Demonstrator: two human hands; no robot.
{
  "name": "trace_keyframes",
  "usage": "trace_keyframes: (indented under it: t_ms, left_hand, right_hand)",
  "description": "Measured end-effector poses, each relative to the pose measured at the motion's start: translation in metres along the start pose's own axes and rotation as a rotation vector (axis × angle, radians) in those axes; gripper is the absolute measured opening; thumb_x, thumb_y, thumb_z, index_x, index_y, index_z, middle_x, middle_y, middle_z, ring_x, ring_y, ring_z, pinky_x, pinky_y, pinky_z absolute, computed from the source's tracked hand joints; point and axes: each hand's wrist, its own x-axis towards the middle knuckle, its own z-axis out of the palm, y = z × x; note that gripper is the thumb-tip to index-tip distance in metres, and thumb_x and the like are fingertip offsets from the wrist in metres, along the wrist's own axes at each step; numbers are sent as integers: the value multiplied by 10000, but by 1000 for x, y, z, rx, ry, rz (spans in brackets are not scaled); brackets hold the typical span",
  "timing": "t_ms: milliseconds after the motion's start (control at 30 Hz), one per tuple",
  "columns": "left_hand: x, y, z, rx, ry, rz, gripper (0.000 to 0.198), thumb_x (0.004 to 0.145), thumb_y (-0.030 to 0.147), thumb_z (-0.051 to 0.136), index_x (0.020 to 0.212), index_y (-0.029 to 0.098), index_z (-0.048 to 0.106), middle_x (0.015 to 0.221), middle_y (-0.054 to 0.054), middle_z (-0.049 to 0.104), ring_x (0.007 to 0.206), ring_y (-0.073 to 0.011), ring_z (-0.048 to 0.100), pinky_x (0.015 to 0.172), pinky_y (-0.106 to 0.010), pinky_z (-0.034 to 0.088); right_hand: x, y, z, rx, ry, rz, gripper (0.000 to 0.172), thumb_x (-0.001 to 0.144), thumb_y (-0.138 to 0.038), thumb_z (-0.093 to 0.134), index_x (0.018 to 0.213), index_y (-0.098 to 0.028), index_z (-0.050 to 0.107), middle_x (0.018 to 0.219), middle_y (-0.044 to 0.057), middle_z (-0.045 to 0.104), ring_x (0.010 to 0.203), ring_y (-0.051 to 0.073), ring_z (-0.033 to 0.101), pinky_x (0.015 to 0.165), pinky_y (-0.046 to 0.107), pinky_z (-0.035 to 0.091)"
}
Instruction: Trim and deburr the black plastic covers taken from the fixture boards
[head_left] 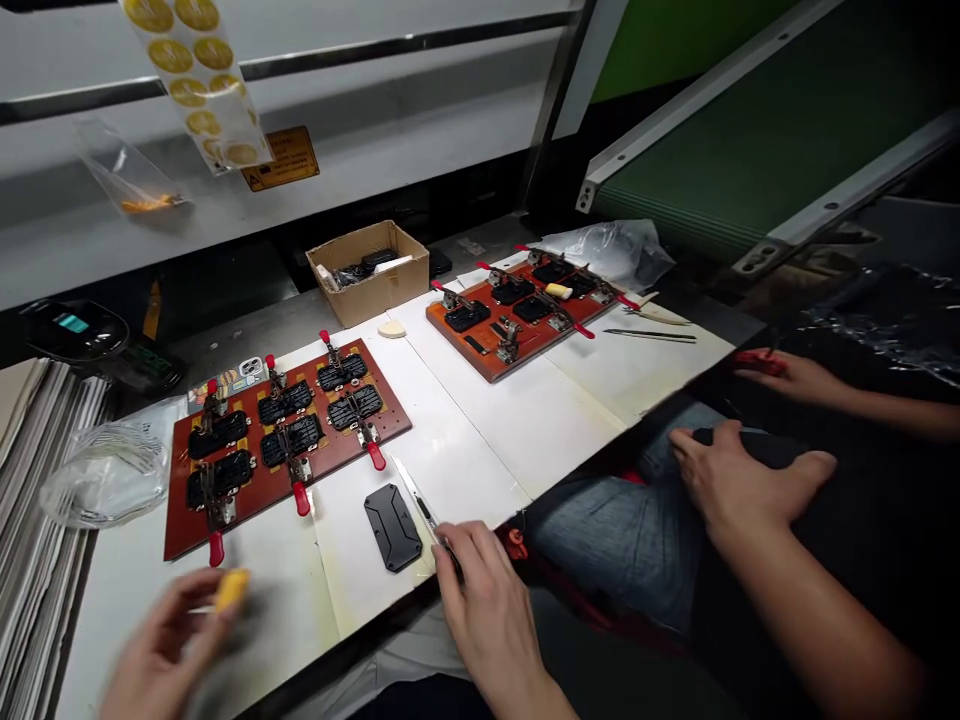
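Observation:
My left hand (176, 640), blurred, is at the front left of the table with a small yellow piece (232, 590) pinched at its fingertips. My right hand (484, 600) is closed around a utility knife (424, 510), whose long blade points away over the white table. Just left of the knife lies a flat black cover plate (393, 527) with angled grooves. Beyond it rests a reddish-brown clamp board (255, 490), where several black moulded parts (291, 440) sit under red-handled toggle clamps (301, 497).
A second clamp board (487, 365) lies farther right, with tweezers (649, 335) beside it. Behind stand an open cardboard box (375, 300) and a cream wedge (391, 328). A plastic bag (112, 470) lies left. At right, a co-worker's hands (750, 480) are near the table edge.

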Motion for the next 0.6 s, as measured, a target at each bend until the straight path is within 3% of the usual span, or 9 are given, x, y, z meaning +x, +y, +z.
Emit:
trace_keyframes:
  t_ms: [33, 133, 233, 333, 400, 533, 600]
  left_hand:
    - [-12, 22, 26, -99, -126, -23, 425, 853, 560, 640, 1143, 255, 582, 1074, -68, 735, 872, -254, 731, 767, -372, 633]
    - [-31, 85, 93, -284, -228, 89, 311, 888, 494, 627, 1102, 268, 612, 1059, -42, 715, 951, -215, 703, 830, -300, 587]
    - [-25, 126, 120, -332, -283, 271, 209, 939, 391, 577, 1109, 277, 618, 1053, -43, 696, 950, -189, 677, 840, -282, 564]
    - [-13, 136, 125, -303, -297, 360, 205, 941, 336, 586, 1138, 285, 611, 1072, -44, 696, 966, -182, 677, 846, -278, 574]
    - [-11, 133, 130, -310, -238, 338, 275, 922, 347, 620, 1188, 287, 583, 1064, -37, 705, 961, -181, 691, 842, -277, 591]
    - [-27, 123, 155, -328, -111, 278, 407, 886, 379, 630, 1265, 286, 514, 1035, -31, 729, 923, -199, 717, 823, -309, 618]
    - [-36, 121, 170, -283, -66, 262, 352, 909, 341, 568, 1256, 294, 531, 1025, -33, 751, 900, -209, 738, 780, -312, 630]
  right_hand:
    - [8, 2, 0, -87, -8, 15, 177, 1037, -228, 454, 1151, -247, 588, 1050, 54, 623, 962, 239, 603, 798, 351, 454]
    - [35, 4, 3, -307, -127, 14, 134, 1010, -208, 496, 1060, -231, 617, 1010, 63, 625, 948, 270, 602, 792, 393, 488]
    - [59, 0, 3, -402, -205, 13, 136, 1008, -203, 490, 1006, -220, 625, 966, 61, 643, 943, 273, 620, 769, 386, 505]
    - [67, -6, -6, -409, -210, 61, 142, 1012, -207, 494, 1017, -206, 636, 993, 73, 671, 973, 274, 632, 771, 364, 494]
    - [62, -11, -15, -309, -221, 109, 196, 1040, -266, 469, 1003, -204, 651, 989, 70, 698, 961, 256, 648, 778, 339, 479]
    - [43, -12, -36, 174, -496, 77, 397, 1072, -472, 381, 967, -265, 703, 869, -22, 749, 779, 154, 692, 647, 229, 452]
    - [50, 0, -52, 216, -506, 29, 353, 1035, -513, 464, 959, -287, 724, 837, -41, 749, 735, 141, 692, 599, 215, 453]
